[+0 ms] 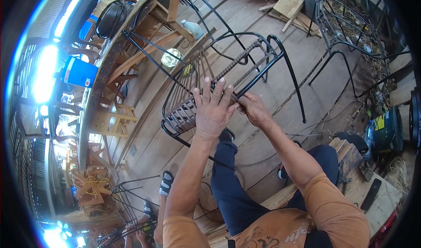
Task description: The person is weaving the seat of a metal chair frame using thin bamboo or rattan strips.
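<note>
A black metal chair frame (291,72) lies tipped before me, partly strung with brown weaving strips (182,117). On its left part the strips cross in a tight weave, while farther up they run as loose parallel strands. A crossbar (241,58) is wrapped in brown strip. My left hand (212,112) rests flat on the woven edge with its fingers spread. Just right of it, my right hand (255,110) is closed, pinching a brown strip at the frame bar. The fingertips are partly hidden.
Another black wire frame (337,42) stands at the far right beside loose boards (291,7). A blue cooler (79,71) and a coil of dark strip (113,19) sit to the left. A plastic bottle (193,28) stands beyond. Another person's sandalled foot (166,182) shows lower left.
</note>
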Demonstrator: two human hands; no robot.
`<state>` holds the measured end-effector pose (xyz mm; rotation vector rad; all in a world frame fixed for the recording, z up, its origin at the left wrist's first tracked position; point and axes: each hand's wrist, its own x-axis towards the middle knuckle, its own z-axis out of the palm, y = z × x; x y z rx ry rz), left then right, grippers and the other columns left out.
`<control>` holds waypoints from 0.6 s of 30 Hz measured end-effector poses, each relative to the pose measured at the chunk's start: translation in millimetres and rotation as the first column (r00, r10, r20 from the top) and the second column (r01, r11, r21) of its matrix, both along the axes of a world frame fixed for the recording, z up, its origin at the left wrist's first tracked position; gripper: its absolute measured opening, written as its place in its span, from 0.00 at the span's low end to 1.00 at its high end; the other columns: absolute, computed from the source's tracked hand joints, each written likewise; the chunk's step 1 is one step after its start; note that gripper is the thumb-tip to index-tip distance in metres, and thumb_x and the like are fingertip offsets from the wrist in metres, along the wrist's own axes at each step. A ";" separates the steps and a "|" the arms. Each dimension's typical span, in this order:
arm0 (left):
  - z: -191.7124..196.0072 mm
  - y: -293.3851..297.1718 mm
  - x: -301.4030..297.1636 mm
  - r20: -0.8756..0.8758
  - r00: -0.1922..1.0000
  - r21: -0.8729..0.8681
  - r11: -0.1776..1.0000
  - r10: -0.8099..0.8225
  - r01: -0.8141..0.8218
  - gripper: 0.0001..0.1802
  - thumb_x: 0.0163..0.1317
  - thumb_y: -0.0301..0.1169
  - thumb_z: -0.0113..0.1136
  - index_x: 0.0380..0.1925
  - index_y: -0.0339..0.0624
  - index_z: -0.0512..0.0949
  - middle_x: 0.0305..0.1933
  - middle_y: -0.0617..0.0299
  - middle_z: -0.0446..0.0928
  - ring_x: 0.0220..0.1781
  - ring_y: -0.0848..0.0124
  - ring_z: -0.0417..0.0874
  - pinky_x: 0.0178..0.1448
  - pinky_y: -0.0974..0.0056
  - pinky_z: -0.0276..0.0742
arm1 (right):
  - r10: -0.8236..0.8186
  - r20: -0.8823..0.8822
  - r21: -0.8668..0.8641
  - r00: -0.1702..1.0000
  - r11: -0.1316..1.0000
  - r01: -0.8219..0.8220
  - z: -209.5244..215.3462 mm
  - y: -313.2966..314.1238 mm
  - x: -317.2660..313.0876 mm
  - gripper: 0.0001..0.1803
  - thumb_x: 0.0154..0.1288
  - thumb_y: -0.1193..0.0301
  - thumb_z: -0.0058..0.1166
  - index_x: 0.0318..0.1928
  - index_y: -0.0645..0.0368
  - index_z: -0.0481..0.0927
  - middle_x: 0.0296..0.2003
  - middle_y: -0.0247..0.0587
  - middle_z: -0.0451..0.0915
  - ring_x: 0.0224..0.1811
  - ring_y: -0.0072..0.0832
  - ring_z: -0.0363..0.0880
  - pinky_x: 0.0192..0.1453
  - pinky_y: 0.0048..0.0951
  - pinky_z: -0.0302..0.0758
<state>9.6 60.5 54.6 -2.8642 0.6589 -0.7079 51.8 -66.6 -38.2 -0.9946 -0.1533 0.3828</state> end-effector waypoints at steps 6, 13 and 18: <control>5.8 7.4 0.8 -0.048 0.999 -0.034 0.999 -0.014 0.012 0.29 0.50 0.41 0.62 0.55 0.49 0.71 0.66 0.59 0.59 0.71 0.51 0.51 0.65 0.38 0.49 | 0.353 -0.243 0.270 0.903 0.919 -0.287 14.5 -24.0 6.9 0.05 0.63 0.72 0.40 0.31 0.57 0.68 0.15 0.22 0.54 0.13 0.13 0.49 0.15 0.19 0.45; 4.2 2.8 0.1 -0.008 1.000 -0.018 1.000 -0.008 0.008 0.31 0.50 0.40 0.60 0.57 0.49 0.69 0.66 0.59 0.59 0.70 0.51 0.52 0.63 0.37 0.50 | 0.262 -0.233 0.221 0.936 0.952 -0.211 22.3 -21.9 -10.0 0.08 0.67 0.68 0.42 0.30 0.55 0.68 0.14 0.22 0.54 0.12 0.13 0.49 0.14 0.19 0.45; -0.9 6.0 0.1 0.004 0.999 0.037 0.999 -0.032 0.032 0.31 0.50 0.39 0.61 0.57 0.49 0.69 0.66 0.64 0.60 0.70 0.51 0.52 0.62 0.34 0.51 | 0.121 -0.069 0.023 0.990 0.993 -0.120 16.1 -17.0 -3.6 0.10 0.67 0.68 0.43 0.28 0.56 0.70 0.13 0.24 0.58 0.12 0.13 0.53 0.14 0.19 0.48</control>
